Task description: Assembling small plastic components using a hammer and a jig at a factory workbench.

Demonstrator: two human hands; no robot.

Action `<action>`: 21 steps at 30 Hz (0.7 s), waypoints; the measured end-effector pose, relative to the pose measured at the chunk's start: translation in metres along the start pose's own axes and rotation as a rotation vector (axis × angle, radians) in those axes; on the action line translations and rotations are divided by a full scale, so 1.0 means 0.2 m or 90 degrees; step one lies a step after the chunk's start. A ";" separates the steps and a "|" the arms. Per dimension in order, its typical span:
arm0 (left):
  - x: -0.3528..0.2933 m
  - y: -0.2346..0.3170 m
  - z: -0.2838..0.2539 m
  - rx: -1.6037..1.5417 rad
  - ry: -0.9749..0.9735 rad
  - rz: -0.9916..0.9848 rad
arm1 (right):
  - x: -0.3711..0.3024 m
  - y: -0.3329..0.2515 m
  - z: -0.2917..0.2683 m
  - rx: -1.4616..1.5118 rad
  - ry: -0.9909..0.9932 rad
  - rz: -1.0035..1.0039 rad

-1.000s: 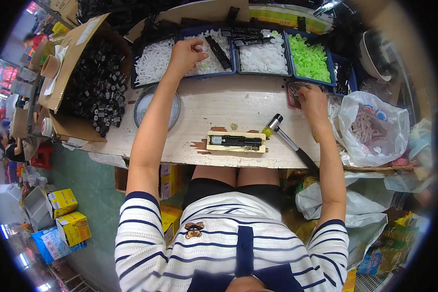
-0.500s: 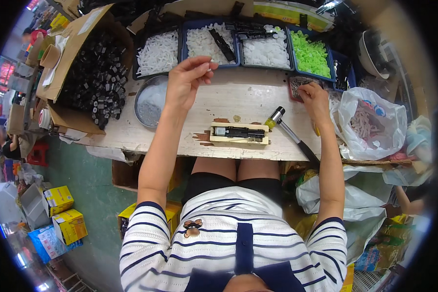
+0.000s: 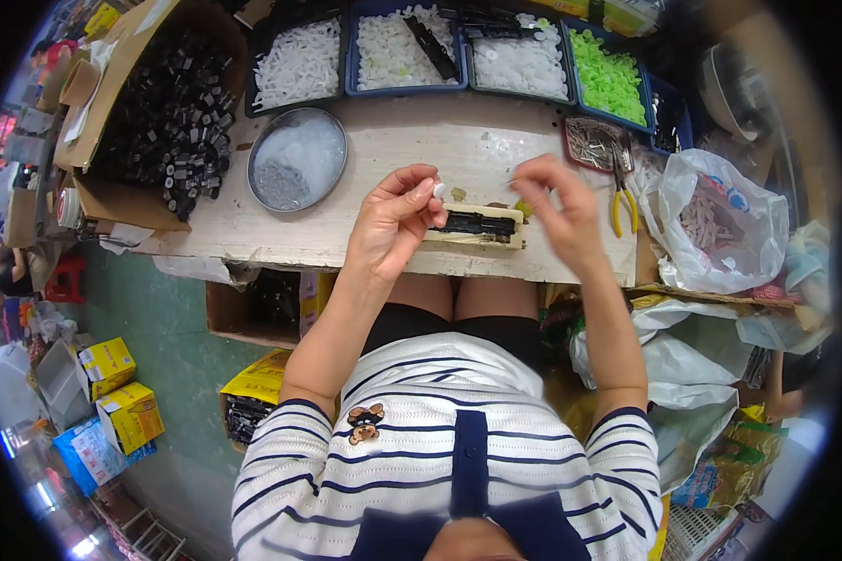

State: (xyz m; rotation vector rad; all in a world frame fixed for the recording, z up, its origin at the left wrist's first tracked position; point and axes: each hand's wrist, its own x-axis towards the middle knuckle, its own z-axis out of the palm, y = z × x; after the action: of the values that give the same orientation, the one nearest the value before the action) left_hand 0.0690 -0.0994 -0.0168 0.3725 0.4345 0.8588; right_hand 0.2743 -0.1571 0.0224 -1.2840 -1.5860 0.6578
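Black part (image 3: 482,223) sits in the block (image 3: 517,231), white piece (image 3: 440,190) unplaced, pinched by the left hand (image 3: 390,220) at ten o'clock; right hand (image 3: 565,213), at two, blurs, hold unclear.

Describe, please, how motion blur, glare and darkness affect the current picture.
Head view: motion blur smears the right hand, while the left hand is sharper; head view: bright glare spots dot the lower left rim; head view: the corners fall to black.
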 end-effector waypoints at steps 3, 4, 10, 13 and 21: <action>-0.03 -0.03 0.02 0.010 0.033 -0.007 | 0.03 -0.03 0.13 -0.093 -0.011 -0.181; -0.03 -0.04 0.01 0.021 0.020 -0.016 | 0.03 -0.03 0.15 -0.094 -0.011 -0.181; -0.05 -0.06 0.00 0.007 -0.004 -0.034 | 0.05 -0.04 0.18 -0.105 0.001 -0.182; -0.05 -0.07 0.00 -0.023 0.002 -0.038 | 0.05 -0.04 0.19 -0.123 -0.001 -0.182; -0.05 -0.08 0.00 -0.040 0.017 -0.030 | 0.06 -0.05 0.19 -0.169 -0.009 -0.206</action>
State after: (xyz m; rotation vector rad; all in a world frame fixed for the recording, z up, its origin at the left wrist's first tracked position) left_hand 0.0735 -0.1166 -0.0213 0.2913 0.4385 0.8306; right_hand 0.2349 -0.1432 0.0199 -1.1718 -1.8865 0.2603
